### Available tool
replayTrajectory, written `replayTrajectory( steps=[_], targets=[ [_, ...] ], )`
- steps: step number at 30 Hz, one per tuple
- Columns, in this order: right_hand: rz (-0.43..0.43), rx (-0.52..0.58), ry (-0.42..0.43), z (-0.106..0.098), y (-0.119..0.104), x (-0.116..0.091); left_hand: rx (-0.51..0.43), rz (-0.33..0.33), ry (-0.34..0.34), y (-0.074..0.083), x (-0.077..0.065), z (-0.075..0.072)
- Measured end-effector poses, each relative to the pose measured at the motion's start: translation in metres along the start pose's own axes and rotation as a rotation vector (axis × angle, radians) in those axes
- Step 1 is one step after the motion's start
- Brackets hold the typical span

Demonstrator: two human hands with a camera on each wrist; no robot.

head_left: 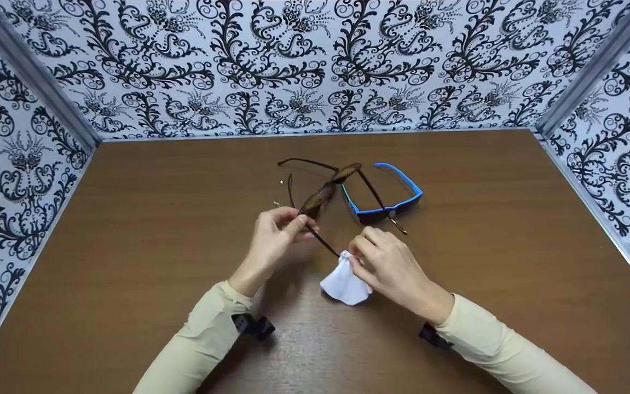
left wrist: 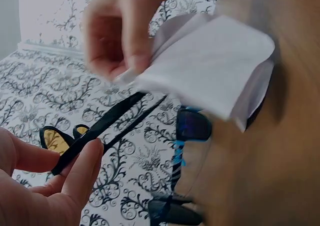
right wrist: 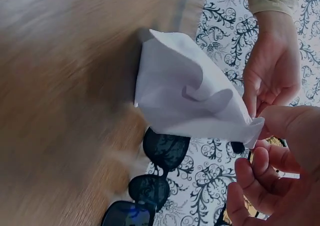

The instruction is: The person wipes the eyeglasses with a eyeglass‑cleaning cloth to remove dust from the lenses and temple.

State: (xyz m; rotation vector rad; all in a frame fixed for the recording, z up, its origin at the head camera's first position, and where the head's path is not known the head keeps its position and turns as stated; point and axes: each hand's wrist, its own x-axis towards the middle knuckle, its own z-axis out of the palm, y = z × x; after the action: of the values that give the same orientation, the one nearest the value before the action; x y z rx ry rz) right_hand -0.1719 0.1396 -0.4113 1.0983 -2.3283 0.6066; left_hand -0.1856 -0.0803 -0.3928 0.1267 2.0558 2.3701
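Note:
My left hand (head_left: 276,238) pinches one temple arm of a pair of sunglasses (head_left: 319,200) with brownish-yellow lenses, near the hinge. The pair is held up at a slant, its lenses pointing away from me. My right hand (head_left: 386,262) pinches a small white cloth (head_left: 346,284) at the end of that same temple arm (head_left: 323,241), covering the tip. Most of the cloth hangs loose below the fingers. In the left wrist view the yellow lens (left wrist: 55,141) shows beyond the left thumb and fingers; the right wrist view shows the cloth (right wrist: 175,90) folded and drooping.
Blue-framed sunglasses (head_left: 409,183) lie on the brown table (head_left: 183,219) behind the hands. Another dark pair of sunglasses (right wrist: 165,148) lies beside them, partly hidden in the head view by the held pair. Patterned walls (head_left: 315,71) enclose the table's back and sides.

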Motion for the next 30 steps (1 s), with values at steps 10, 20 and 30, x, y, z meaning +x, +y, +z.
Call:
replayTrajectory(
  steps=[10,20,30],
  targets=[
    [-0.054,-0.021,0.026,-0.010,0.011,-0.008,-0.069,0.023,0.053,0.006,0.000,-0.023],
    [-0.032,-0.040,0.061,-0.027,0.024,-0.011,-0.101,0.115,0.169,0.012,-0.001,-0.056],
    [0.013,-0.020,0.123,-0.050,0.038,-0.017,-0.020,0.181,0.332,0.024,-0.007,-0.103]
  ],
)
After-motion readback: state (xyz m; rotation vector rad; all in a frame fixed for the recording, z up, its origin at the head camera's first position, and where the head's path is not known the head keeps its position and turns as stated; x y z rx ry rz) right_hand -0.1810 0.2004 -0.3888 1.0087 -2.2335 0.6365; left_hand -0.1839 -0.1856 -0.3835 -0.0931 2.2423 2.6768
